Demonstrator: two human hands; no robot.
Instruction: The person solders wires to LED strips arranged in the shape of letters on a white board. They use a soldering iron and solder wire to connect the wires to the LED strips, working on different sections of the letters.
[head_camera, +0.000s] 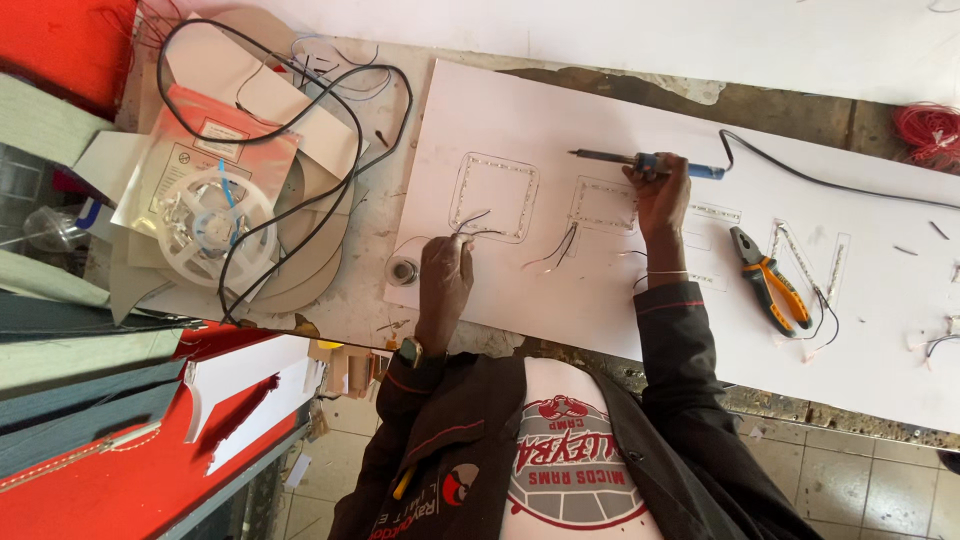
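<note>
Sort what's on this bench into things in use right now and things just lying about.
In use:
- soldering iron, in the right hand
- thin wires, pinched by the left hand
- square LED outlines on the white board

Lying about:
- orange-handled pliers
- LED strip reel
- red wire bundle

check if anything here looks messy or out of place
A black cable loops loosely across the strip reel and papers at the left, and wire offcuts lie scattered on the white board. Nothing looks spilled or broken.
</note>
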